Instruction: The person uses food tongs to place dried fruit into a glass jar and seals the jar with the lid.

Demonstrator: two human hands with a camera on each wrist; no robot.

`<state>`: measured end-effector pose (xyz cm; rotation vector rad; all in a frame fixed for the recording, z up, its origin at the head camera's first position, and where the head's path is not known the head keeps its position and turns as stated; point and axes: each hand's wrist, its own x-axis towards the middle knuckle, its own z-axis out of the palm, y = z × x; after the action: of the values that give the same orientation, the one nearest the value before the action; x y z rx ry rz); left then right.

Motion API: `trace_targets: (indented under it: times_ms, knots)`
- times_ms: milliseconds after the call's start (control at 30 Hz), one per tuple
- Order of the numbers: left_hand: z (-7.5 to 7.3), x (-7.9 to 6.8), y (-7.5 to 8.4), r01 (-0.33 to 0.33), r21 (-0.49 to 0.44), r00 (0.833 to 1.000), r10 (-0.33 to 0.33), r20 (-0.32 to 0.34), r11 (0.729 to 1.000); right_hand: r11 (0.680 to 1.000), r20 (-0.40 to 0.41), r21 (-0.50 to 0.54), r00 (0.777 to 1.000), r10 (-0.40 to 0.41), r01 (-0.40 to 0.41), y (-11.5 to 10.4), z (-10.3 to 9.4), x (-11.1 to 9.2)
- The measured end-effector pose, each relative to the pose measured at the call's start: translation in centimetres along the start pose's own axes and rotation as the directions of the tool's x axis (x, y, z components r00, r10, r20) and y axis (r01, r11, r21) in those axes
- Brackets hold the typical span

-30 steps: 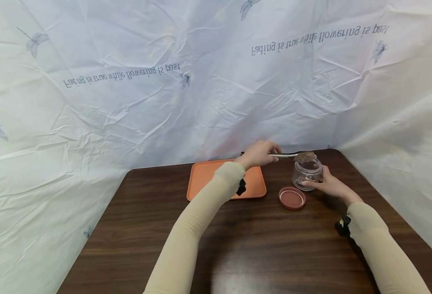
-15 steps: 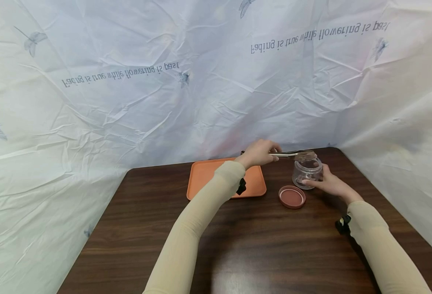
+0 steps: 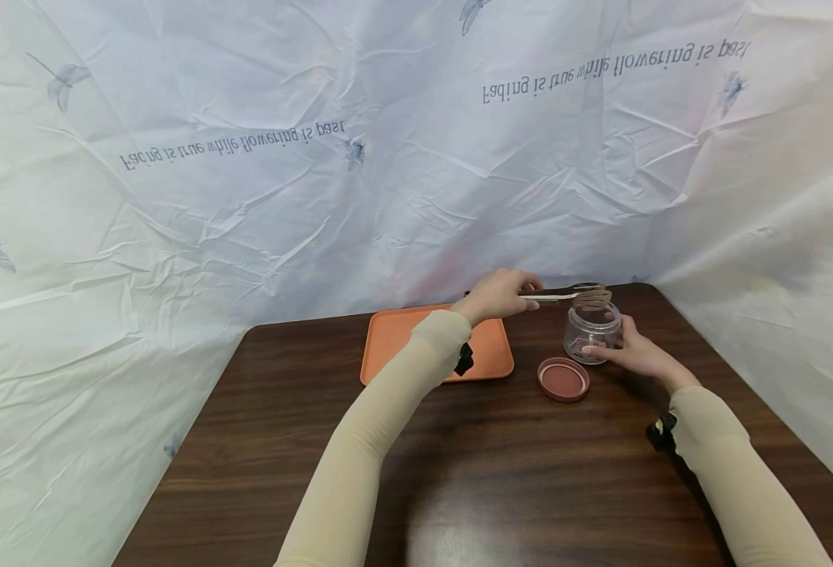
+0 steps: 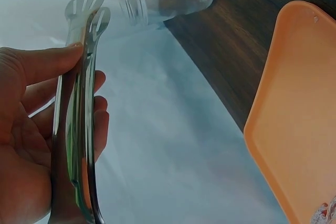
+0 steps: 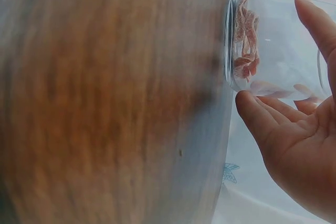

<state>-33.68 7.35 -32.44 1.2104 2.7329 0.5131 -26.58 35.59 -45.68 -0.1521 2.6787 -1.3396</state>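
Slotted metal tongs lie in my left hand, thumb on one side and fingers on the other. Their tips stand slightly apart over the jar's mouth, and I see nothing between them. My right hand grips a clear jar from the right, thumb and fingers around its wall. Crinkled reddish-white pieces lie at the jar's bottom. They look wrapped, but their kind cannot be told. Beside the jar, a round reddish-brown lid rests on the table with its inside up.
An orange tray lies left of the jar, partly behind my left forearm. Near its edge sits a similar crinkled piece. The dark wooden table meets a white printed sheet behind it.
The tongs' tips have spread apart above the jar. Both hands have stayed nearly in place, and the jar and lid look unmoved.
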Motion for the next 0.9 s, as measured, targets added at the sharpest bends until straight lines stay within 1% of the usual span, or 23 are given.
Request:
trace_targets:
  times_ms: [267, 433, 533, 667, 900]
  knots:
    - [-0.3, -0.4, -0.5, -0.004, -0.034, 1.000, 0.004, -0.006, 0.999, 0.999, -0.010, -0.033, 1.000, -0.009, 0.008, 0.0, 0.1, 0.0]
    - [-0.7, -0.8, -1.7, -0.013, -0.043, 0.999, 0.011, -0.031, 0.999, 0.999, -0.014, -0.041, 1.000, -0.002, 0.001, -0.1, 0.1, -0.1]
    - [-1.3, -1.4, -2.6, -0.007, -0.071, 0.999, 0.004, -0.037, 0.997, 0.999, -0.013, -0.039, 1.000, 0.001, -0.002, -0.2, 0.1, -0.2]
    - [-2.3, -2.3, -4.0, 0.020, -0.096, 0.998, -0.025, -0.051, 0.995, 0.999, -0.012, -0.038, 1.000, 0.006, -0.007, -0.2, 0.0, -0.1]
    - [-3.8, -4.1, -6.2, 0.093, -0.064, 0.992, -0.098, -0.084, 0.994, 1.000, -0.003, -0.026, 1.000, 0.011, -0.011, -0.3, 0.2, -0.2]
